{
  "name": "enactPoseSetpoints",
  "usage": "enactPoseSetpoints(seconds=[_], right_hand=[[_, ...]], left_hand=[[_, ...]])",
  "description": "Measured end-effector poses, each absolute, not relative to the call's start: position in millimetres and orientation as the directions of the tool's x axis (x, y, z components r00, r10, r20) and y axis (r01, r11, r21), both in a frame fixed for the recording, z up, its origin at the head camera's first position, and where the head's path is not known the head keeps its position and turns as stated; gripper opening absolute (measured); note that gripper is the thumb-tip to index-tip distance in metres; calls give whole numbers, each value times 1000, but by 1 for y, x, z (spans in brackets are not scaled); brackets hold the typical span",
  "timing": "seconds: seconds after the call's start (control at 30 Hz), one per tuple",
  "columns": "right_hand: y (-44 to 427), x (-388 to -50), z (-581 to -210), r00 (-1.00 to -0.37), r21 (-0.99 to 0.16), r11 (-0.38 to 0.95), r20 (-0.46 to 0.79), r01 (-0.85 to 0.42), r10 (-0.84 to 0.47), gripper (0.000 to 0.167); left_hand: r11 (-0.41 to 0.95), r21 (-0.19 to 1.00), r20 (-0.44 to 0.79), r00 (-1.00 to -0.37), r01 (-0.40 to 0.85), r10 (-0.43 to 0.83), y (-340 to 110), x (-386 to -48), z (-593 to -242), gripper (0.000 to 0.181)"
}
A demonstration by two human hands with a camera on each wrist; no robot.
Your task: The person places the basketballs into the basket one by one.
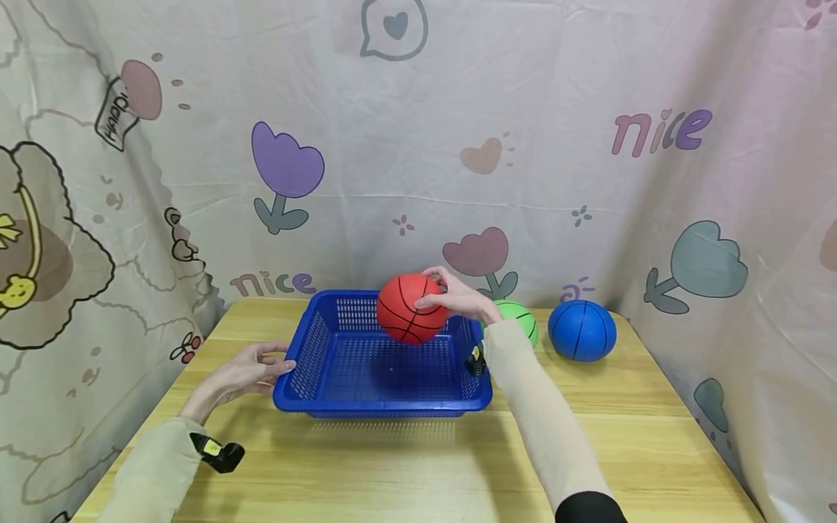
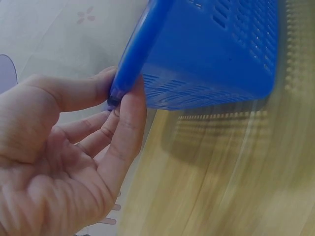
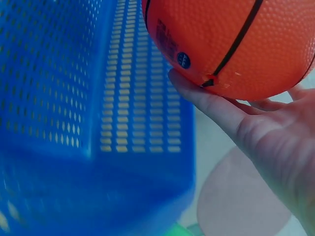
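Observation:
A blue plastic basket (image 1: 382, 405) with perforated walls is on the wooden table. At its left rim, my left hand (image 1: 245, 372) pinches the edge between thumb and fingers; the left wrist view shows this grip on the basket (image 2: 206, 64) closely. Over the basket's back right part, my right hand (image 1: 461, 296) holds a red toy basketball (image 1: 402, 309) from its right side. In the right wrist view, the thumb lies along the underside of the red basketball (image 3: 236, 39), beside the basket's slotted wall (image 3: 140, 98). The basket's inside shows no ball resting on its floor.
A green ball (image 1: 518, 319) stands behind the right forearm, partly hidden by it. Right of it is a blue ball (image 1: 582, 331) on the table (image 1: 628, 436). A printed curtain (image 1: 392, 145) hangs behind the table and along its sides.

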State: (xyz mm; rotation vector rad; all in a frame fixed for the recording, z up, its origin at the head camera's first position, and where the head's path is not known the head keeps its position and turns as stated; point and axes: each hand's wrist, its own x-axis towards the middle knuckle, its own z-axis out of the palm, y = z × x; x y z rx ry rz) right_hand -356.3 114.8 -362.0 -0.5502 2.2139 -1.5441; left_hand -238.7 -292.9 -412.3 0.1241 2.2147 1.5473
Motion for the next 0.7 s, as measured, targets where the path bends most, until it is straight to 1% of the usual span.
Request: enactPoseSetpoints(seconds=[0.2,0.47,0.7], right_hand=[[92,-360,-373,-859,-964,265,-113,-28,-499,71],[70,-366,-386,-869,-974,225,-100,-14,-484,70],[55,-366,-393,-865,-968,248,-109,-19,-490,69]], left_hand=[[383,910,-294,-900,-160,322,-292,-237,-411,75],[397,904,-294,-905,-158,309,-291,-236,-410,72],[394,905,-296,-903,-162,310,-292,-239,-411,73]])
